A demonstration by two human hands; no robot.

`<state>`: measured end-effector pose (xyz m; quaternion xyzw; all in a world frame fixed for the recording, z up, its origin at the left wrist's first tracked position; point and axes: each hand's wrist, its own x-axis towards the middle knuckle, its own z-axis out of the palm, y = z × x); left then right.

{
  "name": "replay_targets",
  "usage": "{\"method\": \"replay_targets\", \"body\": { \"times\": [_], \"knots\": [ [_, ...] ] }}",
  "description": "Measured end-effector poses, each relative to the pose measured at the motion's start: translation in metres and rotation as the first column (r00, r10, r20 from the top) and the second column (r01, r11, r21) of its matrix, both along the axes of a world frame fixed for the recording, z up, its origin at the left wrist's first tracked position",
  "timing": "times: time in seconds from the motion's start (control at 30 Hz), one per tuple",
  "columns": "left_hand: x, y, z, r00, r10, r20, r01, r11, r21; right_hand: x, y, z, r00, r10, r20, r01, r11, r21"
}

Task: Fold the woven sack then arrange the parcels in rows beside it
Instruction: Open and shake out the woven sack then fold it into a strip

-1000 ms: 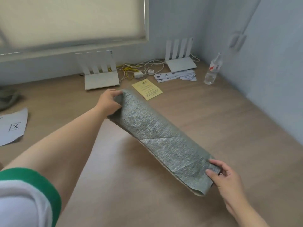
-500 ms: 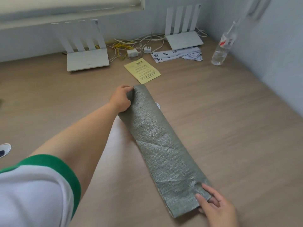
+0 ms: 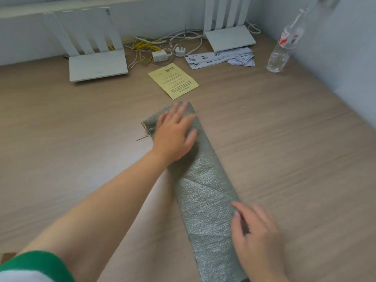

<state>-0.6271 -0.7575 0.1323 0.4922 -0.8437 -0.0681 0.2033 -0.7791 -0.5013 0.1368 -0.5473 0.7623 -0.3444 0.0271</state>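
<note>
Nearest the camera, the right hand [image 3: 257, 239] lies flat on the lower end of the woven sack [image 3: 205, 192], fingers spread apart and gripping nothing. The sack rests on the wooden floor [image 3: 284, 151] as a long, narrow grey-green strip, already folded lengthwise, running away from the person at a slight diagonal. A diagonal crease crosses its middle, where a lighter layer shows under the top flap.

Further up, the left hand [image 3: 175, 131] presses palm-down on the far end of the sack, fingers likewise splayed, clamped on nothing. Loose frayed threads stick out at the far left corner, beside this hand.

Beyond the sack lie a yellow leaflet [image 3: 173, 80], a pile of printed white papers [image 3: 220, 60], a tangle of cables [image 3: 160, 47] with a plug, 2 white routers [image 3: 97, 65] and a clear plastic bottle [image 3: 283, 51] against the wall. No parcels are in view.

The step appears to be flattening the strip before folding it shorter. The stiff woven layers look likely to spring open once either palm lifts, because nothing pins the folded edge. The uneven inner flap could make the next fold crooked. The frayed threads may snag fingers and pull the corner loose.
</note>
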Motion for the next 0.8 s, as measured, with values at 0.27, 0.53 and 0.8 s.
{"method": "replay_targets", "body": {
  "times": [0.27, 0.53, 0.8],
  "knots": [
    [-0.016, 0.030, -0.048, 0.898, -0.363, 0.248, 0.310, 0.923, 0.230, 0.029, -0.075, -0.050, 0.895, 0.362, -0.260, -0.189, 0.836, 0.515],
    [-0.016, 0.003, -0.055, 0.880, -0.350, 0.322, 0.299, 0.933, 0.199, 0.029, -0.056, -0.056, 0.918, 0.312, -0.245, -0.150, 0.845, 0.513],
    [-0.011, -0.046, -0.052, 0.882, -0.307, 0.356, 0.234, 0.944, 0.234, 0.026, 0.006, -0.060, 0.938, 0.191, -0.290, -0.039, 0.887, 0.460]
  ]
}}
